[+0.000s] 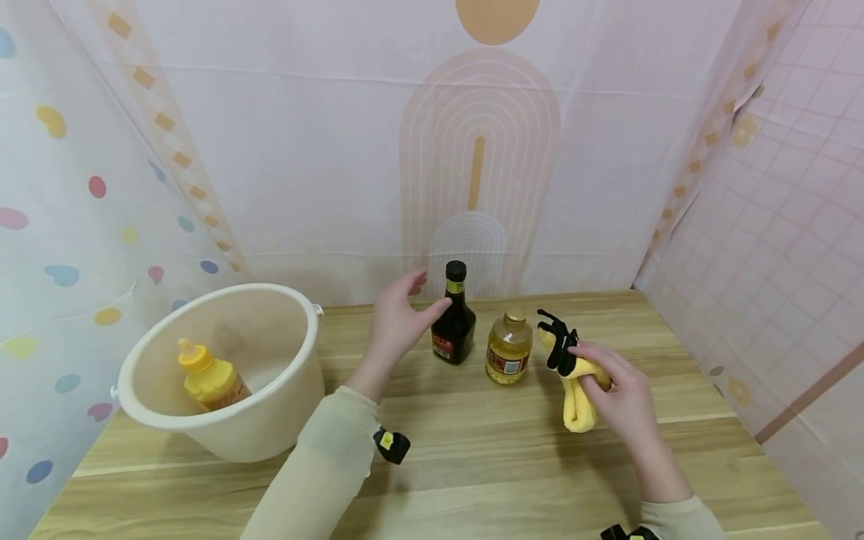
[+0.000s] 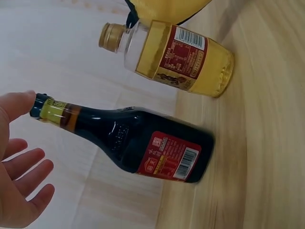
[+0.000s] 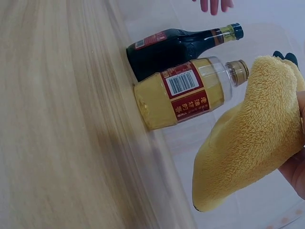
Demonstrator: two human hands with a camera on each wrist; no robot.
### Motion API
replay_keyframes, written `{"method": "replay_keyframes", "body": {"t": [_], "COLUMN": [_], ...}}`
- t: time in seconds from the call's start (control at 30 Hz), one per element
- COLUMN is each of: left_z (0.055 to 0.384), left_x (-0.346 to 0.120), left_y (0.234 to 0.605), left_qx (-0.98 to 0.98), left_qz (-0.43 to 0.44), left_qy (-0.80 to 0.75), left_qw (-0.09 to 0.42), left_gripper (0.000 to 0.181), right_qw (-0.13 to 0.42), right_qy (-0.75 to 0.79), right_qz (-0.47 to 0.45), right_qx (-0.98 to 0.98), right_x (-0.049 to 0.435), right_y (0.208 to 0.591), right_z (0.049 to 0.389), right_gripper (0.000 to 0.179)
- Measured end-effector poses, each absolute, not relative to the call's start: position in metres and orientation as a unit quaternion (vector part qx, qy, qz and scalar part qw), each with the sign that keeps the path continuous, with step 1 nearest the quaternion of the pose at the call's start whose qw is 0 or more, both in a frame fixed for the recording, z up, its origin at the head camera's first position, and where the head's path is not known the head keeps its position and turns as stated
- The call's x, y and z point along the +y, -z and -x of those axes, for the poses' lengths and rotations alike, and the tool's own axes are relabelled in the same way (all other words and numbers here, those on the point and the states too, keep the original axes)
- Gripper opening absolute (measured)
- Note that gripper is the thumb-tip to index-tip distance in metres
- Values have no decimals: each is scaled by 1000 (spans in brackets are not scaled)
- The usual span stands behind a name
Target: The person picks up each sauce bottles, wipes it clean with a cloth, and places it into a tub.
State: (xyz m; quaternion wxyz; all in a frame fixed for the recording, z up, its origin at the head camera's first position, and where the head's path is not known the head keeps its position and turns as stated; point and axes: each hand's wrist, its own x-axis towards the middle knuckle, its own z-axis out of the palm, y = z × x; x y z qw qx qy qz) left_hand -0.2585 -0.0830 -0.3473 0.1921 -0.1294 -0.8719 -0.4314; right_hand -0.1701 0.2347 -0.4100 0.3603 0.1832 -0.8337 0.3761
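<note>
My left hand (image 1: 400, 315) is beside the dark sauce bottle (image 1: 454, 330), fingers apart and holding nothing. In the left wrist view its thumb (image 2: 18, 104) overlaps the black cap of that bottle, which stands upright with a red label. My right hand (image 1: 624, 394) pinches a folded yellow towel (image 1: 579, 405) with black trim, held up over the table. Fluffy pile shows on the towel (image 3: 252, 129) in the right wrist view, where it hides part of the hand. Between the two hands stands a bottle of yellow oil (image 1: 509, 349) with a gold cap.
A white bucket (image 1: 270, 420) stands at the left of the wooden table (image 1: 486, 480). Inside it leans a yellow squeeze bottle (image 1: 214, 381). Patterned curtains (image 1: 324, 165) hang behind the table and along both sides.
</note>
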Motion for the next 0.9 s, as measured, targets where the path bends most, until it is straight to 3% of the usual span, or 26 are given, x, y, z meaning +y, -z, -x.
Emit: {"method": "replay_keyframes", "body": {"t": [0.23,0.43,0.9], "left_z": [278,288,292], "left_x": [-66,-52,-41], "left_y": [345,346,349], "left_qx": [-863,-859,-843], "left_qz": [123,123,102], "left_qy": [463,469,489], "left_qw": [159,163,201], "left_gripper": [72,68,36], "right_qw": [355,350,350], "right_qy": [-380,-384,-378], "right_qz": [-180,-178,-175], "right_qx": [-835,-836,-839], "right_x": [234,233,235], "right_y": [413,415,415], "right_z": [171,170,170], "right_gripper": [45,45,45]}}
